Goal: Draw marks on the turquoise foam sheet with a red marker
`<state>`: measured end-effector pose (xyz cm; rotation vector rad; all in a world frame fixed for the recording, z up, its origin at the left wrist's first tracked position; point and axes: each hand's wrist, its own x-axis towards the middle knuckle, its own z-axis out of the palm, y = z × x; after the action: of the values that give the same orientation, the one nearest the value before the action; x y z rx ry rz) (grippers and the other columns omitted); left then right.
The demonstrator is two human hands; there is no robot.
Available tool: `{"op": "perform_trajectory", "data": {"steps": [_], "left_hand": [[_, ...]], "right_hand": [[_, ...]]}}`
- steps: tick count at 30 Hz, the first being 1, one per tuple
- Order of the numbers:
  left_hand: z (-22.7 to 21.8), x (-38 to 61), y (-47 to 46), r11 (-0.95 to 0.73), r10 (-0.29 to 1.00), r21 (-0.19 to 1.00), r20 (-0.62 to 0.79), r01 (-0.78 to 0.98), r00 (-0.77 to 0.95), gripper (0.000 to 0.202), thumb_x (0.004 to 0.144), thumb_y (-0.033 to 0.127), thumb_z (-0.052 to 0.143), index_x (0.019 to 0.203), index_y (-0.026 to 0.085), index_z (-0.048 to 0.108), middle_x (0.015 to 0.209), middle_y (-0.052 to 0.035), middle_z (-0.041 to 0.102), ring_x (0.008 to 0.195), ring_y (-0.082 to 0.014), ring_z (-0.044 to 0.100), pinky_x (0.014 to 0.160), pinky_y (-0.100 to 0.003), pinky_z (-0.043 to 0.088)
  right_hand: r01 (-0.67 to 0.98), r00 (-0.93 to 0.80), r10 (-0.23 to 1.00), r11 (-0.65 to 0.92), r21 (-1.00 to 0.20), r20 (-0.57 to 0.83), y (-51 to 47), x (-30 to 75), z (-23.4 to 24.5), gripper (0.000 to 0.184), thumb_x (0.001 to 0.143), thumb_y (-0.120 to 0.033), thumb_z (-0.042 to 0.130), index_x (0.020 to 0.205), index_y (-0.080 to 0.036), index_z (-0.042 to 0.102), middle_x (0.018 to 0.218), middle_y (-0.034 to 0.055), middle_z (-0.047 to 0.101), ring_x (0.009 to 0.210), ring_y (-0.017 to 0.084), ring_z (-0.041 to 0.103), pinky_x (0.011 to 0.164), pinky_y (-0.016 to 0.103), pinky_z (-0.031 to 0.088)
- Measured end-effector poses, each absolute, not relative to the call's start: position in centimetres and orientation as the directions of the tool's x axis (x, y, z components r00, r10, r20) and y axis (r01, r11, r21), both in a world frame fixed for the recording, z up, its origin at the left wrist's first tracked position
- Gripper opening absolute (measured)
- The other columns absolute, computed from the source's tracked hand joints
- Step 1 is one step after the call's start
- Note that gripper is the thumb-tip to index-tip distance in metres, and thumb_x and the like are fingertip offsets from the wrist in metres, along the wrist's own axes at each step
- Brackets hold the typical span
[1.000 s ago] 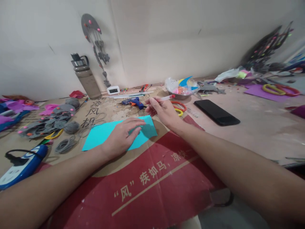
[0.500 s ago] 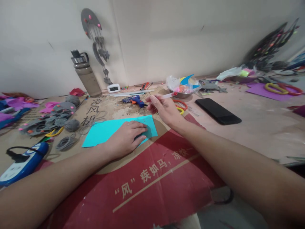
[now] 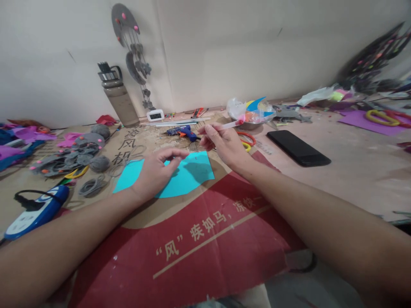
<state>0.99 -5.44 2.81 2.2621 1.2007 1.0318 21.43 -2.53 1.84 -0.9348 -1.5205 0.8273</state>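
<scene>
A bright blue-green sheet (image 3: 189,179) lies on the printed cardboard in front of me, a few small marks near its far right corner. Over its left part hovers my left hand (image 3: 157,169), fingers stretched towards the right and thumb apart, holding nothing. My right hand (image 3: 224,143) is raised just beyond the sheet's right corner. Its thumb and fingers pinch a pen (image 3: 231,124) with a clear barrel and a red end, which points right. The pen's other end is hidden in the fingers.
Behind the sheet lie a blue glue gun (image 3: 183,132) and a small white clock (image 3: 155,115). A bottle (image 3: 120,102) stands at the wall. To the right is a black phone (image 3: 298,148); to the left, a power strip (image 3: 38,211), grey yarn (image 3: 91,186) and felt pieces (image 3: 72,156).
My left hand has lifted from the sheet and drawn back to the left, uncovering its right part. My right hand keeps the pen, almost unmoved. The view has shifted slightly.
</scene>
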Motion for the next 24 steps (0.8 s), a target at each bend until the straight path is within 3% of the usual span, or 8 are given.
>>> {"op": "perform_trajectory", "data": {"steps": [5, 12, 15, 19, 24], "left_hand": [[3.2, 0.5, -5.0, -0.491, 0.871, 0.758, 0.444, 0.429, 0.212, 0.016, 0.084, 0.023, 0.055, 0.092, 0.019, 0.069, 0.093, -0.0009, 0.072, 0.087, -0.0152, 0.065, 0.084, -0.029, 0.052], [2.6, 0.3, -4.9, -0.532, 0.847, 0.693, 0.449, 0.488, 0.285, 0.017, 0.086, 0.023, 0.054, 0.093, 0.019, 0.069, 0.093, -0.0021, 0.072, 0.085, -0.0157, 0.065, 0.081, -0.031, 0.051], [2.5, 0.5, -4.9, -0.587, 0.809, 0.61, 0.455, 0.532, 0.372, 0.018, 0.088, 0.024, 0.053, 0.098, 0.02, 0.067, 0.096, -0.0028, 0.071, 0.088, -0.0159, 0.064, 0.081, -0.031, 0.051], [2.1, 0.9, -5.4, -0.754, 0.657, 0.38, 0.426, 0.536, 0.622, 0.02, 0.089, 0.024, 0.052, 0.104, 0.02, 0.066, 0.11, -0.0062, 0.067, 0.105, -0.0191, 0.06, 0.094, -0.037, 0.047], [1.8, 1.7, -6.4, -0.849, 0.529, 0.175, 0.284, 0.499, 0.8, 0.028, 0.093, 0.028, 0.048, 0.115, 0.016, 0.062, 0.124, -0.0106, 0.06, 0.116, -0.0227, 0.054, 0.099, -0.041, 0.043]], "right_hand": [[0.113, -0.058, 0.891, 0.453, -0.884, 0.45, -2.8, 21.3, 2.0, 0.037, 0.091, -0.051, 0.045, 0.089, -0.017, 0.061, 0.064, -0.001, 0.058, 0.058, 0.009, 0.054, 0.057, 0.024, 0.045], [0.095, -0.043, 0.897, 0.443, -0.892, 0.44, -2.7, 21.3, 2.0, 0.031, 0.093, -0.044, 0.046, 0.087, -0.018, 0.061, 0.062, -0.0015, 0.057, 0.056, 0.009, 0.053, 0.056, 0.023, 0.043], [0.086, -0.028, 0.897, 0.442, -0.893, 0.441, -2.8, 21.3, 2.2, 0.031, 0.093, -0.045, 0.047, 0.086, -0.018, 0.061, 0.061, -0.0017, 0.057, 0.055, 0.009, 0.053, 0.055, 0.024, 0.043], [0.106, 0.012, 0.876, 0.479, -0.872, 0.483, -3.3, 21.2, 2.6, 0.033, 0.093, -0.045, 0.045, 0.084, -0.018, 0.062, 0.059, -0.0023, 0.054, 0.054, 0.009, 0.051, 0.055, 0.023, 0.042], [0.145, 0.037, 0.847, 0.52, -0.842, 0.53, -4.1, 21.0, 3.3, 0.038, 0.094, -0.045, 0.043, 0.081, -0.017, 0.065, 0.058, -0.0023, 0.05, 0.053, 0.009, 0.046, 0.052, 0.024, 0.038]]}}
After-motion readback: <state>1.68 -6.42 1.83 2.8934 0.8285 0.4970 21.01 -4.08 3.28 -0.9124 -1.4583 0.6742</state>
